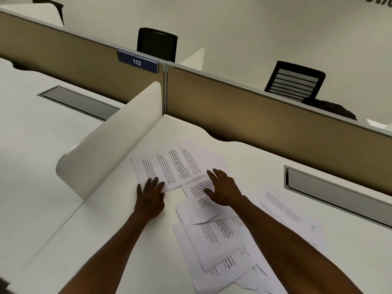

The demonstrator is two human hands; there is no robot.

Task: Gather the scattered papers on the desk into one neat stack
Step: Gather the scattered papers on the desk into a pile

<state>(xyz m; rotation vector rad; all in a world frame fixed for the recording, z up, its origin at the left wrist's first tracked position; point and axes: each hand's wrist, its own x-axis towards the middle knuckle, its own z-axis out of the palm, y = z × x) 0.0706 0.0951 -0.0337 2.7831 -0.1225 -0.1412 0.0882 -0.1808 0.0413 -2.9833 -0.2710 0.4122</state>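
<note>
Toward the far edge of the counter (pixel 244 158), close to the tan partition (pixel 265 115), we see in the head view the farthest printed sheet (pixel 176 164) lying flat and skewed. Our left hand (pixel 151 193) presses its near-left corner with fingers spread flat, gripping nothing. Our right hand (pixel 222 187) hovers open, fingers splayed, over a second sheet (pixel 199 196) that overlaps the first one's near edge; whether the palm touches the paper we cannot tell.

The rest of the papers are well apart from a stack. A loose fan of overlapping sheets (pixel 220 240) trails toward the near edge under our right forearm, and one more sheet (pixel 290 215) lies alone to the right, near the grey cable tray (pixel 339 194).

We judge the risks as follows:

- Sliding the far sheet with only a flat palm may make it slip or buckle, since nothing pinches it.
- Dragging it over the second sheet may catch that sheet's edge and fold a corner.
- Our right forearm lies across the fan; pulling back may sweep those sheets toward the near edge, where some already run out of the picture, so they may fall.
- The curved white divider (pixel 110 145) stands just beside the left hand, and a sheet pushed leftward may ride up against it and crease.
- The lone right sheet is easy to miss.
</note>
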